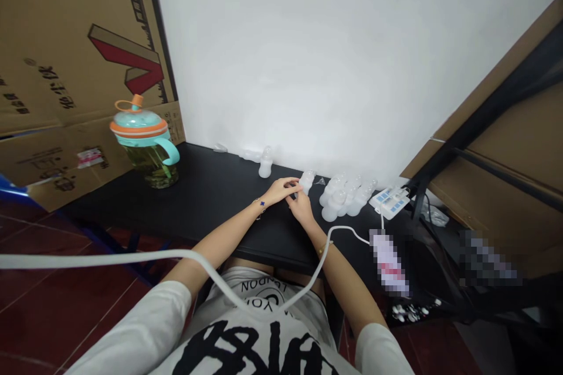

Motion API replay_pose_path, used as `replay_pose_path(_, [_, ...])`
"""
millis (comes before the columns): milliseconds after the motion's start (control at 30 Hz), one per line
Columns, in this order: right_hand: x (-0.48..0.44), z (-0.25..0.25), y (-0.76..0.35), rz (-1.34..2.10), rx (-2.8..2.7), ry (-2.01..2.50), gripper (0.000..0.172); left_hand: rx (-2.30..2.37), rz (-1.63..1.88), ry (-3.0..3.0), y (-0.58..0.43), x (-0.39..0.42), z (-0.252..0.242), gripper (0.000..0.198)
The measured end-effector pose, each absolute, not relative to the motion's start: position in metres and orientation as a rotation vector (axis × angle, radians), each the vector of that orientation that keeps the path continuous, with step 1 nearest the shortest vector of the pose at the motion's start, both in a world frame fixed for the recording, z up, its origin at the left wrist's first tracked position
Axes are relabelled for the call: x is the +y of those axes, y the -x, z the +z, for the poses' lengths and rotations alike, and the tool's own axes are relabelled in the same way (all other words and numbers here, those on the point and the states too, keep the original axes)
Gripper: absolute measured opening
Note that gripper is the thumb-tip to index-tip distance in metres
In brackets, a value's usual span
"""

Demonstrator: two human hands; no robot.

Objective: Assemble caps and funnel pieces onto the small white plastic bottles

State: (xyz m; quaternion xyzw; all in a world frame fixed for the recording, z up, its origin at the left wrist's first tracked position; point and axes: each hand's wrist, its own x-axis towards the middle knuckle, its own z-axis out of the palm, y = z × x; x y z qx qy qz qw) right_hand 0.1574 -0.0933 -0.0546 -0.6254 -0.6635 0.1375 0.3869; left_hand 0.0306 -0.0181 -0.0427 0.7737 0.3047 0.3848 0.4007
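Observation:
Over the black table, my left hand (284, 189) and my right hand (301, 206) meet, fingers bent and pressed together. Between their fingertips is a small frosted white bottle (307, 179) with a rounded, clear-looking top; my fingers hide its lower part. Just right of my hands, several similar bottles (338, 198) crowd together, some tilted or lying. Another frosted bottle (265, 163) stands upright by the wall, to the left. A small clear plastic piece (321, 181) lies between my hands and the group.
A drink jug (152, 152) with a turquoise handle stands at the left before a large carton (79, 41). On the right are a white power strip (390, 202), a blurred pinkish phone-like thing (389, 263) and a metal frame. A white cable (176, 254) crosses before me.

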Motion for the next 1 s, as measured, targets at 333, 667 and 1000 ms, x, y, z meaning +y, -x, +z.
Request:
replay_pose_path(333, [-0.105,-0.041,-0.152,0.356,-1.649,1.560,0.022,0.774,1.038,-1.856,-0.031,-0.018,-0.041,0.051])
replay_pose_path(667, [-0.125,-0.019,-0.159,-0.170,-1.249,1.200,0.021,0.852,1.210,-1.810,-0.031,-0.021,-0.038,0.044])
replay_pose_path(1000, [-0.121,-0.025,-0.145,0.027,-1.639,1.132,0.030,0.660,1.058,-1.885,-0.035,-0.023,-0.046,0.030])
